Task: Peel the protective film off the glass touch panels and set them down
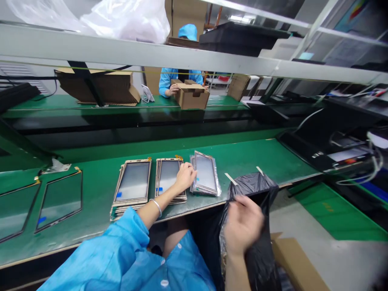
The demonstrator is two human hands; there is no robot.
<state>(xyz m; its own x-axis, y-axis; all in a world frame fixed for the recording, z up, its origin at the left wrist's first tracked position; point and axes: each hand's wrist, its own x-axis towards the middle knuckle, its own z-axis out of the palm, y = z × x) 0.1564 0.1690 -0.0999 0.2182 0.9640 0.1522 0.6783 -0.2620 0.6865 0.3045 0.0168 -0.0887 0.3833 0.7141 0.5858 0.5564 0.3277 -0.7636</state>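
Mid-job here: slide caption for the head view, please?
Left hand at stacked framed panels on a green bench; right hand, motion-blurred, by a black bag taped to the bench.

The panels (133, 181) look glassy, the black bag (264, 246) crinkled plastic, the box (193, 100) matt cardboard.

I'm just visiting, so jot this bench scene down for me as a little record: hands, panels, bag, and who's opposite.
Left hand: between the middle stack and right stack, fingertips by the latter's edge; contact unclear
Right hand: blurred, in front of the black bag; whether it holds anything is unclear
Left stack: framed panels, blue tab on top one
Single panels: two, at the picture's left
Bag fastening: two pale strips at its top
Opposite: person in blue, hands at a cardboard box
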